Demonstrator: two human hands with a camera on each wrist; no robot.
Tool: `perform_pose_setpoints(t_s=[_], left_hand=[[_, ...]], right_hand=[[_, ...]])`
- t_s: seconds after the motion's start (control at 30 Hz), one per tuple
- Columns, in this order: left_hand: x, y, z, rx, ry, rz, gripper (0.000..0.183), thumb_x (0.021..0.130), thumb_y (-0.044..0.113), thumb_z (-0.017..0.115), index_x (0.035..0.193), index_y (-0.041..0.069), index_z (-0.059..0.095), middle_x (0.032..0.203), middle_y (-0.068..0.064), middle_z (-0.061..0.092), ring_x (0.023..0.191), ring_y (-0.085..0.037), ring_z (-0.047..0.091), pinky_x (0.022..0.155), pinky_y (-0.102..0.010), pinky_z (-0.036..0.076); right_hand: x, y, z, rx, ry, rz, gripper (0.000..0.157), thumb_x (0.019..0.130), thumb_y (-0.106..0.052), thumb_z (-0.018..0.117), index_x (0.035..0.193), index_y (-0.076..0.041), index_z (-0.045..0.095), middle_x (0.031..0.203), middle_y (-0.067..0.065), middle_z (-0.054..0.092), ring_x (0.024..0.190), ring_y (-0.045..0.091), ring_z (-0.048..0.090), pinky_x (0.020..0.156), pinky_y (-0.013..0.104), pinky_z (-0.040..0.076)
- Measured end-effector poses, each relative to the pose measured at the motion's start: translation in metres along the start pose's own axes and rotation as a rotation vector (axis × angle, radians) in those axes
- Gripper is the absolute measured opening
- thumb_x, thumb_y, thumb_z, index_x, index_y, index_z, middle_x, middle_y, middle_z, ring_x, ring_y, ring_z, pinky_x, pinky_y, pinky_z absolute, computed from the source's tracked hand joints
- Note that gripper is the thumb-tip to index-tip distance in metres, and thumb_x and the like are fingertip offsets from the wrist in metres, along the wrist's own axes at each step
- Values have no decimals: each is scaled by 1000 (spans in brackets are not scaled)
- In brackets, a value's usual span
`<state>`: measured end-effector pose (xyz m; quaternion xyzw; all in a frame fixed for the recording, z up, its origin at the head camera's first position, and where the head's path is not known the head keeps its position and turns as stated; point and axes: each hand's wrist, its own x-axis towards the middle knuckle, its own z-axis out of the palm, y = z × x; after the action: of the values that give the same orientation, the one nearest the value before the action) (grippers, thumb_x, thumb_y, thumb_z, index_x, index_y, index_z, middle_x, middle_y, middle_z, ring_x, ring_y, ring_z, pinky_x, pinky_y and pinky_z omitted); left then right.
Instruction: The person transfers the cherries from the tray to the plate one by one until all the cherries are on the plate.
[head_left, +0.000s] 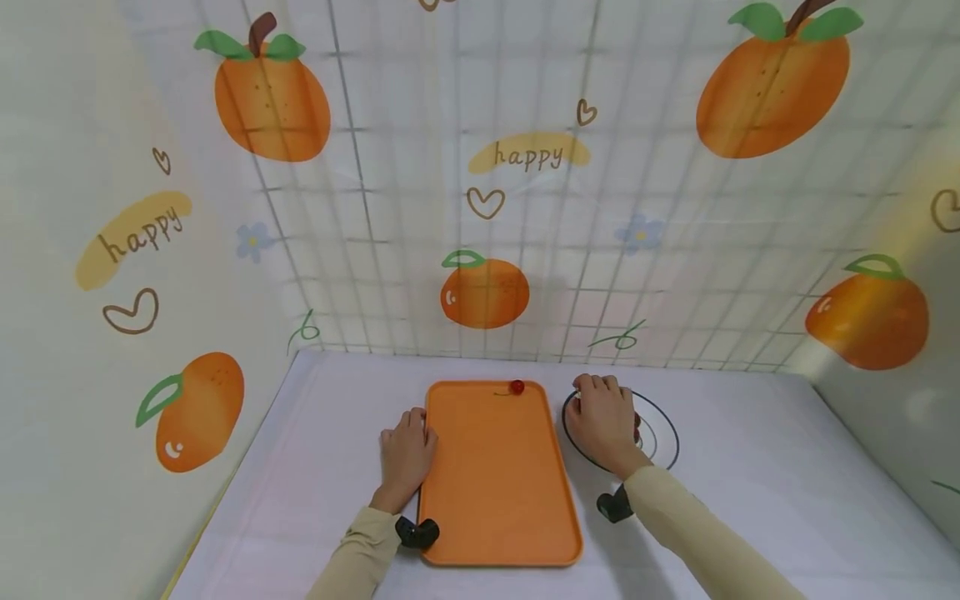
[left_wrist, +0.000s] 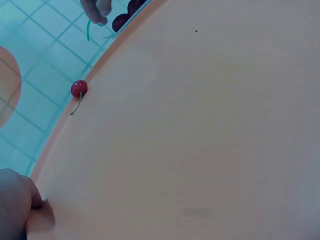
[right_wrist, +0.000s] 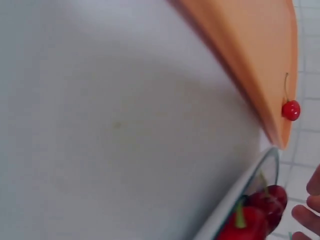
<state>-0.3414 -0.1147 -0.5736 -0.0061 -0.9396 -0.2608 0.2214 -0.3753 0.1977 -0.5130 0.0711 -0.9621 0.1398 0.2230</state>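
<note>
An orange tray [head_left: 495, 475] lies lengthwise on the table, with one red cherry [head_left: 517, 387] and its stem at the far rim. At the tray's left edge my left hand [head_left: 407, 454] grips the rim; the left wrist view has the thumb over it. My right hand [head_left: 603, 425] hangs over a round white dark-rimmed plate [head_left: 667, 417], covering much of it. Dark red cherries [right_wrist: 270, 205] with green stems sit in the plate, close beside the right fingers [right_wrist: 305, 217]. Those fingers are loosely bent and spread, and nothing shows between them.
A white cloth covers the table [head_left: 750, 467]. Behind and at both sides hangs a pale curtain [head_left: 397, 217] printed with oranges, hearts and words. A dark wrist device [head_left: 617, 505] is strapped below the right hand, another [head_left: 417, 533] overlaps the tray's near left corner.
</note>
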Motion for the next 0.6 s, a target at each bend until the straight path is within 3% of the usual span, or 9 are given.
perform_pose_setpoints(t_s=[0.37,0.6], left_hand=[[1,2,0,2,-3,-7,25,97,19,60,116,3,66,101,-14,70,85,-30,66,74,-41,38],[-1,3,0,1,-4,-7,25,98,19,60,117,4,65,101,-14,69,85,-29,66,75,-41,37]], right_hand=[[16,-28,-1,6,-121,-92,30,96,-15,65,124,-4,63,122,16,71,117,38,58,106,58,44],[21,-44,5,33,-232,-198,40,94,-11,69,132,-3,60,133,17,65,125,37,58,109,56,47]])
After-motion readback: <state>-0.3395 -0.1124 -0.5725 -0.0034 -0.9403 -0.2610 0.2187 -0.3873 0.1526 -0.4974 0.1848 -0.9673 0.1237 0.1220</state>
